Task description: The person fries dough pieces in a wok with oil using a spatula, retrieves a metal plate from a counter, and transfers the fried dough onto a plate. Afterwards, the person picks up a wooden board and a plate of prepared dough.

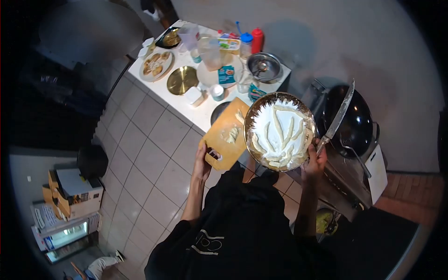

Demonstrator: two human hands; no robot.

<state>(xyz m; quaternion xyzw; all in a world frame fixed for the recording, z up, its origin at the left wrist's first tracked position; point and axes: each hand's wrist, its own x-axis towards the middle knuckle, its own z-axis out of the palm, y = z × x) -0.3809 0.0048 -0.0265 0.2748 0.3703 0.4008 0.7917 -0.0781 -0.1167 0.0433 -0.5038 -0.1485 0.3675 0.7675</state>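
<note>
My left hand (201,163) is closed on the handle end of a wooden cutting board (233,109). Small pale chopped pieces (231,136) lie on the board, which overlaps the near edge of the table. In my right hand (314,161) are both the edge of a round gold-coloured plate (305,108) and the handle of a long knife (339,116), its blade pointing up and away. White powder covers the plate, and several pale strips (277,122) lie in it. The plate's left rim is right beside the board.
The white table (175,100) carries a plate of food (156,66), a gold plate (182,80), a metal bowl (264,66), a red bottle (257,40) and tubs. To the right stands a black wok (357,109) beside a white board (376,175). A person (100,266) is at lower left.
</note>
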